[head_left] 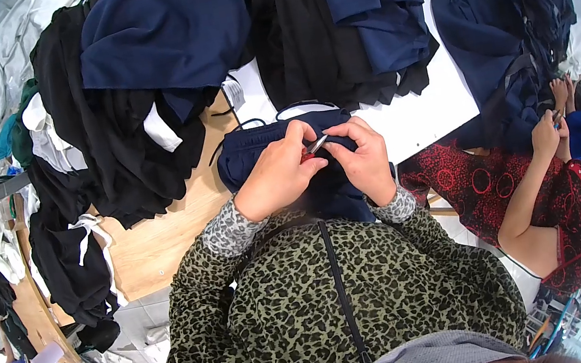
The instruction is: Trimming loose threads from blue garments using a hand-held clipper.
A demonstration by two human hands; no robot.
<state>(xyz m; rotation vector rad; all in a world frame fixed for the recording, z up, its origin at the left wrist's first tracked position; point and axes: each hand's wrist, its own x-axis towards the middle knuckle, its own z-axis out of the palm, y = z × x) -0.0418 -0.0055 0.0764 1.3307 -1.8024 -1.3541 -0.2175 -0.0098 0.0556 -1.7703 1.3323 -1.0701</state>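
Observation:
My left hand (279,171) is closed around small thread snips (317,145) with a red handle and pale metal blades, which point toward my right hand. My right hand (363,156) is pinched at the blade tips; what lies between its fingers is too small to make out. Under both hands lies a navy garment (243,149) with a gathered waistband, at the near edge of the table. A dark cord (250,123) loops out past the waistband's far side. My hands hide part of the cloth.
Heaped black garments (137,161) and navy garments (158,30) cover the far side of the wooden table (144,248). A white board (418,118) lies right of my hands. At right, a co-worker in a red and black patterned dress (460,184) works on dark cloth.

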